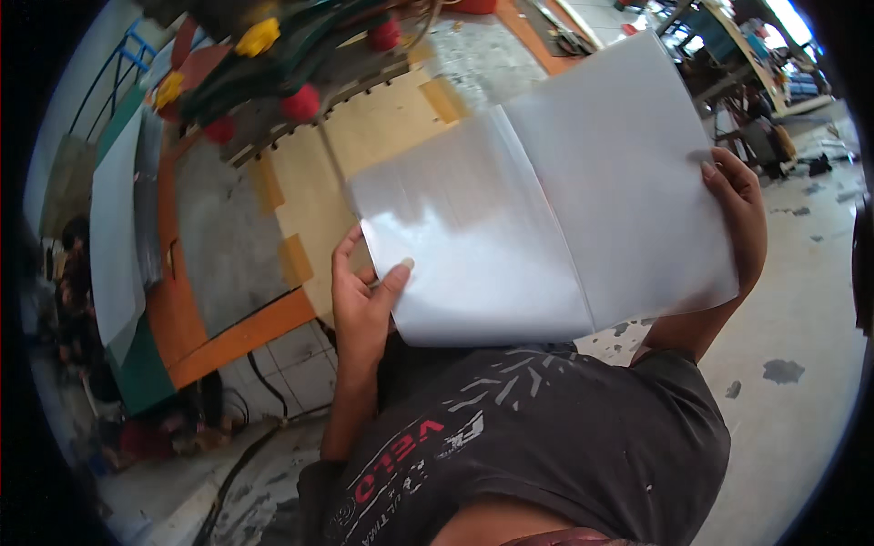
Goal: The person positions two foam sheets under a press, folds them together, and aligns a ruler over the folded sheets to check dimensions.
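Note:
A large translucent plastic sheet (637, 182), with a straight seam or fold line across its middle, is held up in front of my body. Its left half looks glossy and catches the light; the right half is duller. My left hand (364, 296) pinches the left edge, thumb on top and fingers behind. At the far right edge my right hand (736, 187) grips the sheet, its thumb on the near face and its other fingers partly hidden. The sheet hangs tilted, its right end higher, and covers part of the worktable behind.
Beyond the sheet is an orange-edged worktable (238, 337) with a tan board (309, 168) taped on it. Above the board stands a dark green machine (314, 59) with red and yellow knobs. A stack of pale sheets (116, 237) lies at left. Cables run on the floor.

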A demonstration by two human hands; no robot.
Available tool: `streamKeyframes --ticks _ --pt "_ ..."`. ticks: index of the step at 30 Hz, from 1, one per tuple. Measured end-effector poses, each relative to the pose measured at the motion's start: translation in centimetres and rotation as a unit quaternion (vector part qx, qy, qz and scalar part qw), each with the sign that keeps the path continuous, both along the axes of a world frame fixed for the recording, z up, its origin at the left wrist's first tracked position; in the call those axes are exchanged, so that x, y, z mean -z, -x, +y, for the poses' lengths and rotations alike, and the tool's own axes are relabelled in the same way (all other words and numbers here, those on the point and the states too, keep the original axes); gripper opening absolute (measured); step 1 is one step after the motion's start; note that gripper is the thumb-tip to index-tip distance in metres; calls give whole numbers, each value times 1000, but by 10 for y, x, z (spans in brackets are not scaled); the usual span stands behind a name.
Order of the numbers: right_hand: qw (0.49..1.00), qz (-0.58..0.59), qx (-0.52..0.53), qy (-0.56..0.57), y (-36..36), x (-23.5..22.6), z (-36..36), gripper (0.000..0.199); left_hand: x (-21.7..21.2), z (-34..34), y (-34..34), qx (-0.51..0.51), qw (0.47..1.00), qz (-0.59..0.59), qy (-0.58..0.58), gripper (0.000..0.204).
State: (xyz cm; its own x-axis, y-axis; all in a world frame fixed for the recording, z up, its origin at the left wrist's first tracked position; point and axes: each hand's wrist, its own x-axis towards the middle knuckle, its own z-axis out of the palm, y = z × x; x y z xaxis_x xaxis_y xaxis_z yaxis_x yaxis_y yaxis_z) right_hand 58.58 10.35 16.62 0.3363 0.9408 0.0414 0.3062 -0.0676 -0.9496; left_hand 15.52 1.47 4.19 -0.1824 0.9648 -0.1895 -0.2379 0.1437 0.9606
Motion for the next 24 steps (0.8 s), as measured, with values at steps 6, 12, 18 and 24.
streamKeyframes --ticks 6,12,18,24 --pt "996 74 -35 -30 -62 -27 -10 36 -27 -14 -39 139 990 -20 29 48" --pt "975 130 41 -176 -41 -18 6 27 -72 32 3 -26 956 172 -235 16" --pt "940 106 -1 -325 47 7 61 24 -127 74 54 -211 846 253 -420 17" --pt "905 171 -51 -386 94 18 88 22 -132 90 95 -326 792 266 -443 22"
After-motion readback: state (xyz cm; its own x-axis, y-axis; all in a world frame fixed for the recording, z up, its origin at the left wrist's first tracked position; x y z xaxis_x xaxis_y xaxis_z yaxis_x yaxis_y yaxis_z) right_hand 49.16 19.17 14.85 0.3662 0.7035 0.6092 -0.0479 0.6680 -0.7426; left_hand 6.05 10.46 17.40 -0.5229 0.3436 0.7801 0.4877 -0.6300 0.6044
